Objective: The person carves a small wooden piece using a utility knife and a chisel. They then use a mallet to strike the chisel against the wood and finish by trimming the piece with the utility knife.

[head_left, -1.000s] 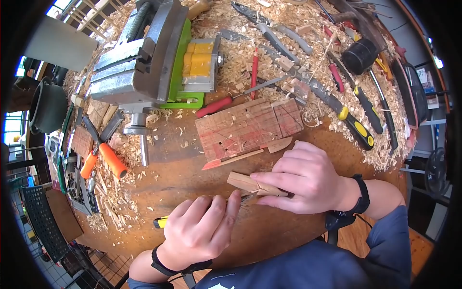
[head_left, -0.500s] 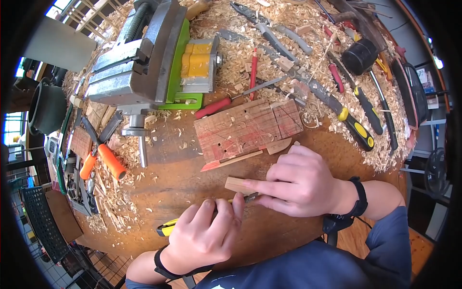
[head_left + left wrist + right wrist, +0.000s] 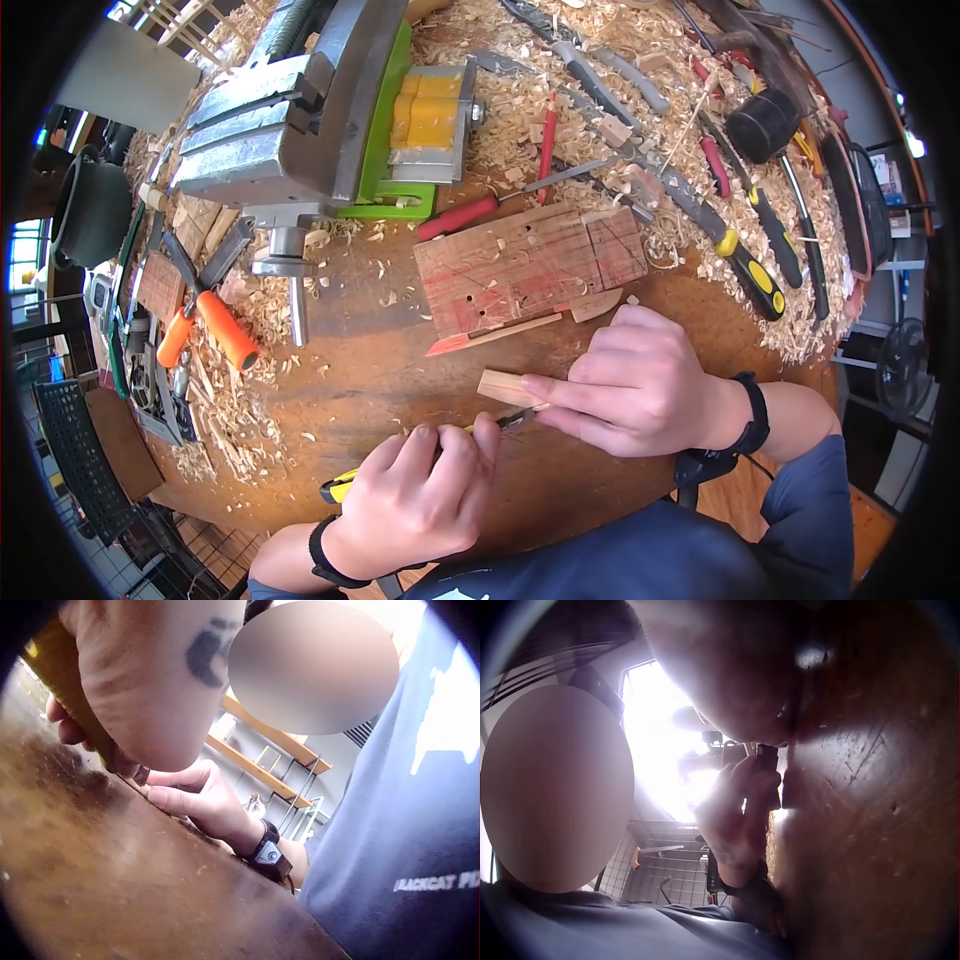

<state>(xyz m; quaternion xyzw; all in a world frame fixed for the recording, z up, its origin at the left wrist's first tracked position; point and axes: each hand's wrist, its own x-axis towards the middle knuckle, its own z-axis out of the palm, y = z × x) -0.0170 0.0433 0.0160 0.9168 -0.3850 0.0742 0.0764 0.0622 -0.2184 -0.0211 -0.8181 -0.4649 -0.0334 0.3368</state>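
In the head view my left hand [image 3: 420,490] grips a yellow and black utility knife [image 3: 340,488], whose handle end sticks out at the left. Its blade [image 3: 517,417] points right and meets the underside of a small pale wood piece [image 3: 503,386]. My right hand [image 3: 640,385] pinches that piece between thumb and forefinger, with its squared end jutting out to the left. In the left wrist view the right hand [image 3: 199,799] shows beyond the knife, low over the tabletop. The wood's right end is hidden by the right fingers.
Beyond the hands lies a reddish board [image 3: 530,265] with a thin wood strip [image 3: 490,335] along its near edge. A metal vise [image 3: 260,150] stands at the back left, near orange-handled pliers [image 3: 228,330]. Shavings surround a black mallet [image 3: 762,127] and a yellow-black handled tool [image 3: 752,280].
The wood piece has turned in the right hand, so its notched face no longer shows. More of the knife's blade end shows between the hands. The head view has shifted slightly.
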